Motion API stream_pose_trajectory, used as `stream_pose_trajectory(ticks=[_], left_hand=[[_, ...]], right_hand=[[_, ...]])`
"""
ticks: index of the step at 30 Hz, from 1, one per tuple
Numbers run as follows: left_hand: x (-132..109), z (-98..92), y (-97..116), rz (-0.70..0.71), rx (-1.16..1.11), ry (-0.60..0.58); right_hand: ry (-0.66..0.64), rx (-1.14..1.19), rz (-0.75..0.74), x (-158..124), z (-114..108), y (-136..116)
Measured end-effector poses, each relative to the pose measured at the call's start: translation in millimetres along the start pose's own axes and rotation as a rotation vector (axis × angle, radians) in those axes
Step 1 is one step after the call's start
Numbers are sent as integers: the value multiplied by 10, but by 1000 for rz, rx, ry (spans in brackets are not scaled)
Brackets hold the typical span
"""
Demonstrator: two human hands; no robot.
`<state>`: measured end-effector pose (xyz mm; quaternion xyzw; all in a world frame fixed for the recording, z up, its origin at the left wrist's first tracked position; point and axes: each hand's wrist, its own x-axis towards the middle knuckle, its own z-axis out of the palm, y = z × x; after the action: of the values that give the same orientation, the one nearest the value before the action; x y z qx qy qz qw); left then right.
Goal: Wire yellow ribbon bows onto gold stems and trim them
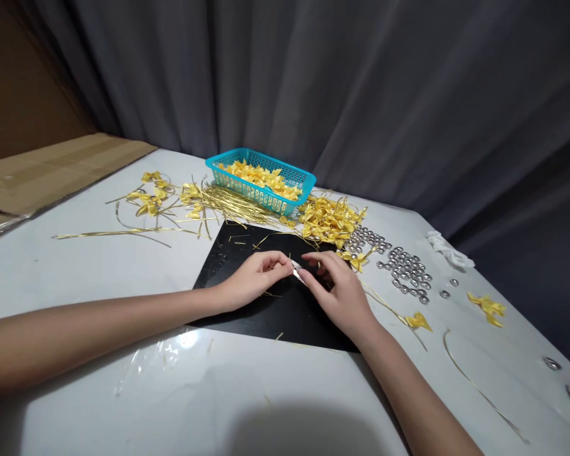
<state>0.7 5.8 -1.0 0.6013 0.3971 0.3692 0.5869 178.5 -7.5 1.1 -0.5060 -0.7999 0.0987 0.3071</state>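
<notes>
Over a black mat (266, 326) my two hands meet, fingertip to fingertip. My left hand (254, 278) is closed in a pinch at a small silvery-white piece (297, 273), too small to make out its kind. From the other side my right hand (335, 291) has its thumb against the same piece, fingers curled around toward it. A short gold strand (289, 256) pokes up by the left fingertips. Just past the right knuckles lies a yellow ribbon bow (356, 259), and bits of gold wire are scattered on the mat.
A turquoise basket (308, 180) of yellow bows stands at the back. Beside it lie gold wires (240, 206) and a heap of yellow bows (330, 218). Several silver rings (408, 269) spread to the right, near a crumpled white cloth (449, 250). Cardboard (61, 168) lies far left.
</notes>
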Motion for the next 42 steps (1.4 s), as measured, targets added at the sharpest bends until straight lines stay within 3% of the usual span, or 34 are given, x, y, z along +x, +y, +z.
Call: stream_pose_trajectory(ticks=[3, 8, 11, 14, 19, 26, 34, 42], left_hand=[[-5, 2, -1, 6, 13, -20], [-20, 2, 4, 7, 28, -68], [-26, 1, 9, 13, 37, -84], [-31, 4, 17, 16, 40, -90], [-30, 10, 21, 21, 33, -86], [-28, 1, 2, 11, 16, -58], [-26, -1, -31, -7, 0, -60], [-17, -9, -63, 12, -8, -90]], right_hand=[[-1, 263, -5, -12, 43, -37], [-40, 502, 191, -10, 63, -85], [-70, 606, 317, -3, 43, -128], [-75, 650, 349, 0, 42, -158], [29, 566, 374, 35, -12, -76], [234, 450, 436, 123, -273, 248], [302, 341, 495, 136, -438, 477], [370, 148, 465, 112, -457, 645]])
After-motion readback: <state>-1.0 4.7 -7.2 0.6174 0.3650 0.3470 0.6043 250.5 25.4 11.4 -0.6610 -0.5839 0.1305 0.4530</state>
